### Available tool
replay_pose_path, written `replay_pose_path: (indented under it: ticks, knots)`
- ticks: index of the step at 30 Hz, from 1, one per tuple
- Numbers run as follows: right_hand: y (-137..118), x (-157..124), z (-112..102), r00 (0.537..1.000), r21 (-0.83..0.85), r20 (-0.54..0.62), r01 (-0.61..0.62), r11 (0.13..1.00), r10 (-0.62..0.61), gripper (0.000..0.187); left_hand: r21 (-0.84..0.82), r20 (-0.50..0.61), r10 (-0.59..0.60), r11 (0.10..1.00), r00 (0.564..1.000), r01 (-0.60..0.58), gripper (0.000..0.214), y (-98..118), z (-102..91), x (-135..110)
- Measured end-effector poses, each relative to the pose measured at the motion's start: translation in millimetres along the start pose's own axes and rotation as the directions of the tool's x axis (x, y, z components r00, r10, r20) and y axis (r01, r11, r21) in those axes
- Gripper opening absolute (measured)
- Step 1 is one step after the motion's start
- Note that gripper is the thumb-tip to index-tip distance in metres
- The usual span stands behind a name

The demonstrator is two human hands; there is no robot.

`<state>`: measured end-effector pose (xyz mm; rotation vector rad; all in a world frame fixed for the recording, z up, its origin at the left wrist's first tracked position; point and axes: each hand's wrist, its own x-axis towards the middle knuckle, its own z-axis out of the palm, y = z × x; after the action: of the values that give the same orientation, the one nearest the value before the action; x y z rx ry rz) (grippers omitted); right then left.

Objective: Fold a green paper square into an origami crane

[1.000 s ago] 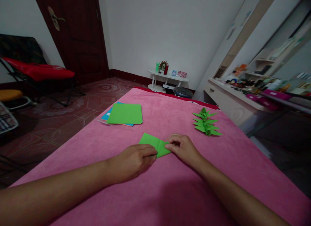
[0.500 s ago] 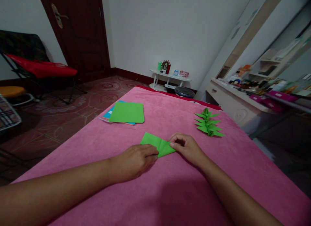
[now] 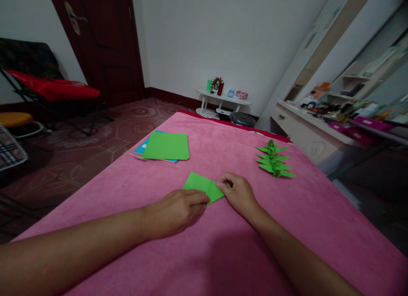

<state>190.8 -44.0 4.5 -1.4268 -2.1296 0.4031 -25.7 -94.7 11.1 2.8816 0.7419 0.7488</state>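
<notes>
A folded green paper (image 3: 201, 186) lies flat on the pink cloth (image 3: 223, 245) in the middle of the view. My left hand (image 3: 178, 210) rests on its near left corner, fingers curled and pressing the paper down. My right hand (image 3: 237, 194) is at the paper's right end, fingers pinched on that edge. Part of the paper is hidden under both hands.
A stack of paper sheets, green on top of blue (image 3: 165, 146), lies at the back left of the cloth. Several folded green pieces (image 3: 274, 163) sit at the back right. A red folding chair (image 3: 47, 92), a small white table (image 3: 223, 101) and a cluttered dresser (image 3: 321, 126) stand around.
My right hand has slid a little to the left along the paper's right end and now covers more of it. The left hand has stayed in place.
</notes>
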Motion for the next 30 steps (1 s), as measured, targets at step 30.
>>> replay_pose_path:
  ticks: [30]
  knots:
    - [-4.0,3.1,-1.0,0.999,-0.089,0.042,0.014,0.996,-0.010,0.006,0.005,0.154,-0.088,0.996,0.984,0.088,0.033,-1.2,-5.9,5.6]
